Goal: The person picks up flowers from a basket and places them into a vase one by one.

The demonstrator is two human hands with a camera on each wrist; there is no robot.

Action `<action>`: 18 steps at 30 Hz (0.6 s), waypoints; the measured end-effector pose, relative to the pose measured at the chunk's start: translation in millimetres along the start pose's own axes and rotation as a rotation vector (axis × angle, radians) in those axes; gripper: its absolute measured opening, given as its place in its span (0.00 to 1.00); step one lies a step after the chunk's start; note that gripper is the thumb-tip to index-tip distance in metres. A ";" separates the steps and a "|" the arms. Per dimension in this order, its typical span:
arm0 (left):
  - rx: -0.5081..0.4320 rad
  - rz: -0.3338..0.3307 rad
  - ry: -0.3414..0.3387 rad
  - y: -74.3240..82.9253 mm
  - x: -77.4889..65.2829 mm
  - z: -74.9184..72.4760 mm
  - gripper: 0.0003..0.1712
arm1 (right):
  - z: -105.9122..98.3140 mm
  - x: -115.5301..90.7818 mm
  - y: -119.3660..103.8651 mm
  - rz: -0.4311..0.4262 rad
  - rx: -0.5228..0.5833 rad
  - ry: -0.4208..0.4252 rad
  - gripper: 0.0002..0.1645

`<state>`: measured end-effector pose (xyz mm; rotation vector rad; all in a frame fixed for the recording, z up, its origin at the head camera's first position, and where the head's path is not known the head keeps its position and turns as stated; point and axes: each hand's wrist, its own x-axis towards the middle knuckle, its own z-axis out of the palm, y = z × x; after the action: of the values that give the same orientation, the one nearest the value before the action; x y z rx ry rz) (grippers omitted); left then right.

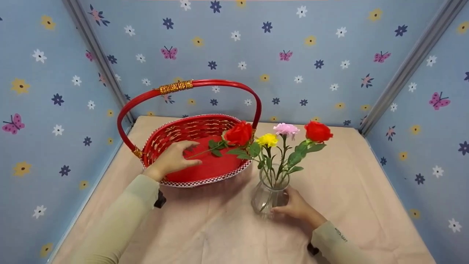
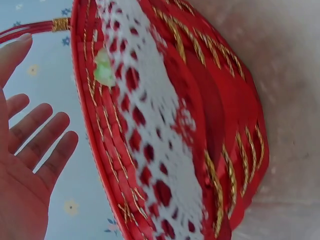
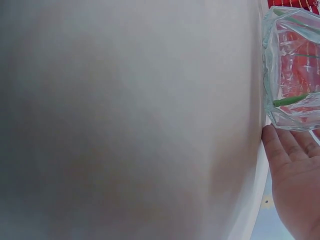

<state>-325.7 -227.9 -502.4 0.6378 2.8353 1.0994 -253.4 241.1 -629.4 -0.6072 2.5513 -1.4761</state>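
Observation:
My left hand [image 1: 175, 158] is over the red woven basket [image 1: 205, 182], fingers spread; in the left wrist view they look straight, with nothing gripped. Close to them, a red rose [image 1: 238, 134] lies with its thin stem across the basket's red bottom and its bloom toward the right rim. A clear glass vase [image 1: 262, 200] stands right of the basket. It contains a second red rose [image 1: 318, 132], a pink carnation [image 1: 286, 129] and a yellow flower [image 1: 267, 139]. My right hand [image 1: 298, 207] touches the vase's lower right side; the right wrist view shows its fingers [image 3: 287, 145] nearly straight against the glass.
The basket's tall arched handle [image 1: 227, 83], wrapped partly in gold, rises above its bowl. White lace edges the rim. A pale cloth [image 1: 351, 205] covers the table. Blue patterned panels [image 1: 234, 47] stand behind and at both sides, with grey posts at the corners.

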 end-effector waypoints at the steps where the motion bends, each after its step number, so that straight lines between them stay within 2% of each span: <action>1: 0.015 -0.008 -0.007 -2.4 0.8 -1.1 0.43 | 0.0 0.0 0.1 0.001 -0.004 0.001 0.53; 6: 0.057 -0.055 -0.026 -14.7 3.4 -4.1 0.47 | 0.3 0.4 0.4 0.006 -0.013 -0.004 0.53; 18: 0.037 -0.157 -0.059 -32.2 5.5 -4.6 0.51 | -0.1 -1.8 -1.1 -0.006 0.022 -0.002 0.50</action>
<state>-343.2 -250.1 -519.3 0.4334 2.8053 0.9889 -251.5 241.5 -628.6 -0.6131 2.5303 -1.5021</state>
